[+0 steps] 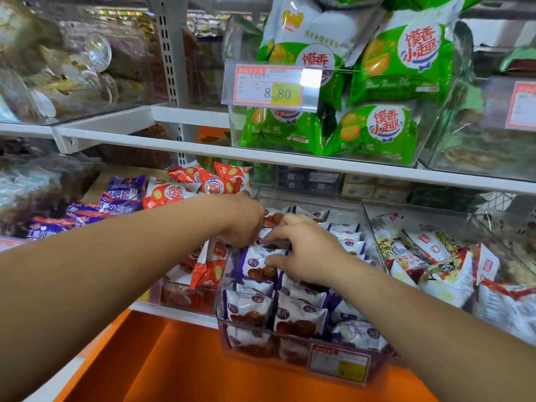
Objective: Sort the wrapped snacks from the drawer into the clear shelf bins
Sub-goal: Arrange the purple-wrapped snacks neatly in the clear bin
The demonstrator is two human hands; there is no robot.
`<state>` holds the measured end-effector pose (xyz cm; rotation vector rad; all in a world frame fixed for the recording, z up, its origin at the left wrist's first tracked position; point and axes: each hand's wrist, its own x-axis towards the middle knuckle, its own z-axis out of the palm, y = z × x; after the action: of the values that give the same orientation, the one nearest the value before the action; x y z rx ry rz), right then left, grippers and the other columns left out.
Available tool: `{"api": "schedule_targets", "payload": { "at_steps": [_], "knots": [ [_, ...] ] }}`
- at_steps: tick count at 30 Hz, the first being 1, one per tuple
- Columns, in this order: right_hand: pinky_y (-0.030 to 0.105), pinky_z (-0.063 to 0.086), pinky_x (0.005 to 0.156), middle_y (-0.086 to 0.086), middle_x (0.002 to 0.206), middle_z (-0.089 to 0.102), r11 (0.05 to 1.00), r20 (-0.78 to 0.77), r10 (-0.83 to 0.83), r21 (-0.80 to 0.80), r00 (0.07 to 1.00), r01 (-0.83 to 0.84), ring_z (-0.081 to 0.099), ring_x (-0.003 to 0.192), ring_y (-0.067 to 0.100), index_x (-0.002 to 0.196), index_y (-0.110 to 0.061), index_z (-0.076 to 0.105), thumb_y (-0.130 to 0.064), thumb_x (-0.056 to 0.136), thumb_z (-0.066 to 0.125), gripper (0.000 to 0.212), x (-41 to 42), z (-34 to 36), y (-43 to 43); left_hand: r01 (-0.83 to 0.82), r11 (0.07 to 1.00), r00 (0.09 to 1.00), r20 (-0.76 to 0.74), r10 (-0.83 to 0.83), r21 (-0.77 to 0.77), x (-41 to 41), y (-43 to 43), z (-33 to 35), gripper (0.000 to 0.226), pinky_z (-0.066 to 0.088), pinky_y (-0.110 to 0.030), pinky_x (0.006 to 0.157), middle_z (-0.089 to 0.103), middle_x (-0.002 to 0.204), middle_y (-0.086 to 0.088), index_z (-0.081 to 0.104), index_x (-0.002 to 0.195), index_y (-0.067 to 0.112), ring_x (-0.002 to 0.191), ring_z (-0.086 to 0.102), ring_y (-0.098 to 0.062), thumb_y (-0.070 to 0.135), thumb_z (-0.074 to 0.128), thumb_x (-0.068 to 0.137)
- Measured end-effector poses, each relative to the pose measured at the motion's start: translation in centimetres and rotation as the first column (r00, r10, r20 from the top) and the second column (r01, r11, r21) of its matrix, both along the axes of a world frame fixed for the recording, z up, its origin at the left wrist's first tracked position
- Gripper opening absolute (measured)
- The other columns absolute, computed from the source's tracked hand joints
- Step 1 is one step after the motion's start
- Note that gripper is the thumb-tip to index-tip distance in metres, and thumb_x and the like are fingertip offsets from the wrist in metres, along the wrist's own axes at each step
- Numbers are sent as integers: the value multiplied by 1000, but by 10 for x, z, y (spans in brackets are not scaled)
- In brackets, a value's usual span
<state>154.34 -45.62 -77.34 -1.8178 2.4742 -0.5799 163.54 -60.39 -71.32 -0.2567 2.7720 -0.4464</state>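
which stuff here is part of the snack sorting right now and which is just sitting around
In the job: left hand, right hand, white-and-purple snack packs, the clear bin holding them.
Just sitting: green packs up top, 8.80 price tag, orange packs, blue-purple packs at left.

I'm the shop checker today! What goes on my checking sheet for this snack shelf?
Surface: white shelf above an orange drawer.
Job's things: purple-and-white snacks packed in rows in a clear bin.
Clutter: orange snack packets to the left; green packets and a price tag above.
Grippers: right hand pinches a purple-and-white snack; left hand reaches in beside it, grip unclear.
Cables: nothing seen.
Surroundings: shop shelving with more clear bins.
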Motion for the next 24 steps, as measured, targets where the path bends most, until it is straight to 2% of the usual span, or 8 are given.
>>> {"api": "schedule_targets", "payload": {
  "at_steps": [1,3,6,13,15,17,20,24],
  "knots": [
    [40,50,90,-14,99,52,1000,7,6,10,1000,-6,50,107,14,110,-38,74,-51,86,75,28,1,-1,-3,-11,997,998,-58,15,80,2,-2,2,16,53,-36,82,71,102,1,74,100,22,98,64,-23,20,58,96],
    [40,52,88,-16,95,58,1000,58,-16,22,998,15,52,103,12,96,-39,78,-53,84,76,18,-1,-3,-7,-2,962,977,-203,60,271,8,-7,0,14,57,-34,81,73,95,7,75,95,26,90,67,-17,20,63,93],
    [37,55,80,-12,94,64,996,114,-81,36,990,77,57,91,9,82,-44,78,-61,76,80,18,-3,-9,-13,35,911,980,-193,50,411,22,-8,-15,13,59,-37,75,74,78,5,76,76,22,74,68,-15,21,68,86],
    [38,59,77,-12,81,71,991,164,-129,50,978,123,66,75,11,86,-32,74,-45,85,77,14,8,10,4,15,963,987,-161,30,268,24,-4,-24,10,58,-38,80,74,85,5,76,76,23,83,68,-18,29,78,84],
    [37,59,77,-12,79,72,995,193,-97,28,976,93,67,75,8,83,-31,75,-41,86,77,10,13,24,19,74,948,969,-248,5,308,34,1,-14,14,58,-35,77,72,87,7,70,74,23,81,67,-14,25,77,86],
    [35,57,79,-10,84,73,998,216,-56,37,975,49,68,82,10,83,-30,77,-39,84,80,9,19,37,37,135,891,931,-363,35,433,49,13,-5,2,57,-26,73,73,88,12,76,86,24,78,66,-1,24,76,88],
    [33,56,83,-11,92,73,994,226,0,110,974,-26,67,87,7,91,-31,79,-41,82,82,14,29,38,63,150,794,957,-287,32,589,71,34,-8,5,56,-20,69,75,86,15,79,89,25,75,67,7,22,75,89],
    [34,52,93,-13,109,67,985,141,55,155,989,-76,62,100,7,108,-31,78,-42,89,76,23,37,12,83,166,847,972,-228,-55,505,82,40,-30,7,58,-30,78,76,89,12,79,89,22,81,69,-2,18,74,89]
  ]
}}
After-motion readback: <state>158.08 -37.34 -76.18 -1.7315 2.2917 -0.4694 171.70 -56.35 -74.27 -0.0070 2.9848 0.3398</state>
